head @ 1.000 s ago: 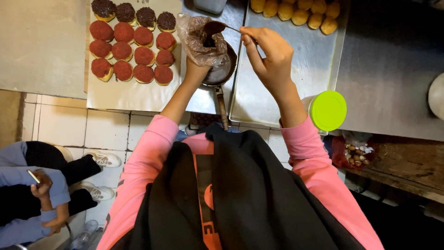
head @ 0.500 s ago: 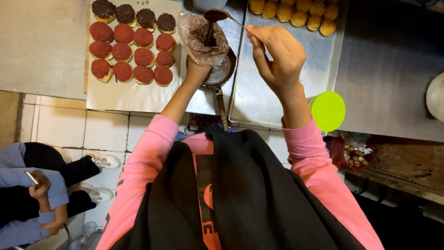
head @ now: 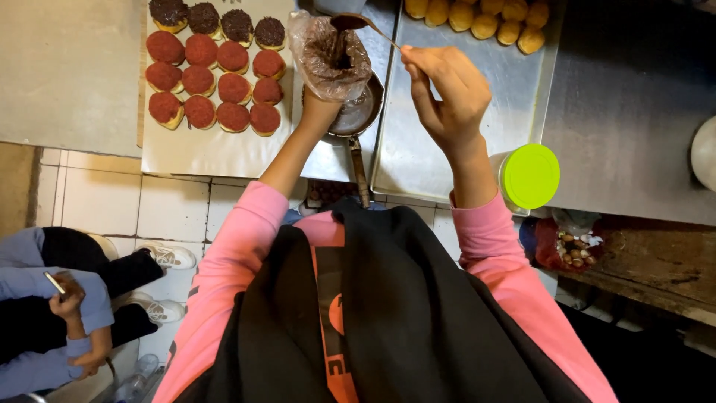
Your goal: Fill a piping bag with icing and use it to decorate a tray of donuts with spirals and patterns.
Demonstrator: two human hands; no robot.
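Head view, near to far: my left hand (head: 319,116) grips a clear piping bag (head: 330,63) of chocolate over a small pan (head: 358,112) at upper centre; my right hand (head: 447,93) pinches a spoon (head: 358,24) dripping chocolate into it. Red-topped pastries (head: 216,82) fill the worktop's upper left.

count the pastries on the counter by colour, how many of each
Red-topped pastries: 11
Dark chocolate-topped pastries: 4
Plain golden pastries: 7 visible, the row is cut off at the frame's top edge
Total: 22
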